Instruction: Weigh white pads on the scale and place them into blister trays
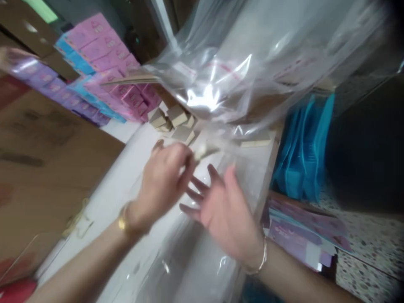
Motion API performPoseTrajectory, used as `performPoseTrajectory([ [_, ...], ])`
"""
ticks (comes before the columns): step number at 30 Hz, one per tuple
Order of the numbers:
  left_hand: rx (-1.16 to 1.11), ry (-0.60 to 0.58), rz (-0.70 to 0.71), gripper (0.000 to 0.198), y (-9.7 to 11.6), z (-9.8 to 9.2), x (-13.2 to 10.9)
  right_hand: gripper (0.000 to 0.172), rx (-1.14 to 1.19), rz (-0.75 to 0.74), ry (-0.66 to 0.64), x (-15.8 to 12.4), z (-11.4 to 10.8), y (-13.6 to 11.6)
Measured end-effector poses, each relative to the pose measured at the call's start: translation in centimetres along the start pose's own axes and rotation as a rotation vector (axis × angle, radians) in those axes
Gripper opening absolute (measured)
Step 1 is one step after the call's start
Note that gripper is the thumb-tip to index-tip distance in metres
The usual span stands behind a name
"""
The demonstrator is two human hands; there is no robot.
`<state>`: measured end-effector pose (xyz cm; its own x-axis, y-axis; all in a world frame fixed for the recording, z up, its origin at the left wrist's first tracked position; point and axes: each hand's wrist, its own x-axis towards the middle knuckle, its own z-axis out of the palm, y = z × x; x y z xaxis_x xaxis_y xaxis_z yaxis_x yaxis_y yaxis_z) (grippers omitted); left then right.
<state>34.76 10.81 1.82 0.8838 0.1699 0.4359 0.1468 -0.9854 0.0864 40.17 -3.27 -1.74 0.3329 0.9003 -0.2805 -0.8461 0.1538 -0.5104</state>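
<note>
My left hand [166,183] is closed, with a small cream-coloured piece [205,152] sticking out past the thumb and fingertips. Blur hides what kind of thing it is. Just to its right, my right hand [225,210] is turned palm up, fingers spread and nothing in it. Both hands are over a white tabletop [123,168]. A large clear plastic bag [217,80] bulges up beyond them, and clear plastic film [189,256] also lies on the table beneath my right hand. Several small pale blocks [176,115] are piled beyond my left hand.
Stacked pink boxes [94,38] and purple boxes [47,82] stand at the back left. A big brown carton [47,151] borders the table's left side. Past the right edge are blue plastic bags [303,160] and flat purple printed pieces [296,235] above a speckled floor [366,252].
</note>
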Motion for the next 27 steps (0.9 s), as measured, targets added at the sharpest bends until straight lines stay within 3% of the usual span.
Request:
performPoseTrajectory([
  [3,0.018,-0.058,0.122,0.014,4.2,-3.7,-8.1,0.079,0.190,0.106,-0.030,-3.6,1.6,3.8],
  [6,-0.047,-0.127,0.021,0.025,7.9,-7.2,-15.0,0.067,0.285,0.240,-0.033,-6.5,2.1,7.4],
  [9,-0.154,-0.181,-0.059,0.041,10.3,-10.5,-20.5,0.064,0.291,0.399,-0.117,-9.6,2.0,10.4],
  [12,-0.149,-0.078,-0.310,0.039,11.8,-13.1,-25.0,0.067,0.270,0.548,-0.240,-12.7,2.0,12.9],
  [14,-0.127,-0.048,-0.519,0.039,12.6,-14.2,-27.8,0.071,0.224,0.644,-0.320,-14.6,2.0,14.4],
  [16,-0.158,-0.109,-0.644,0.045,13.4,-14.9,-30.5,0.068,0.130,0.736,-0.370,-16.6,2.2,16.1],
  [18,-0.231,-0.191,-0.693,0.050,14.5,-15.4,-33.1,0.057,0.023,0.831,-0.416,-18.4,2.2,17.8],
  [21,-0.333,-0.243,-0.750,0.037,16.7,-16.1,-36.7,0.040,-0.098,0.941,-0.456,-21.1,2.4,20.4],
  [27,-0.223,-0.053,-0.756,0.023,20.7,-16.5,-42.6,0.029,-0.241,0.928,-0.316,-25.1,2.7,24.7],
])
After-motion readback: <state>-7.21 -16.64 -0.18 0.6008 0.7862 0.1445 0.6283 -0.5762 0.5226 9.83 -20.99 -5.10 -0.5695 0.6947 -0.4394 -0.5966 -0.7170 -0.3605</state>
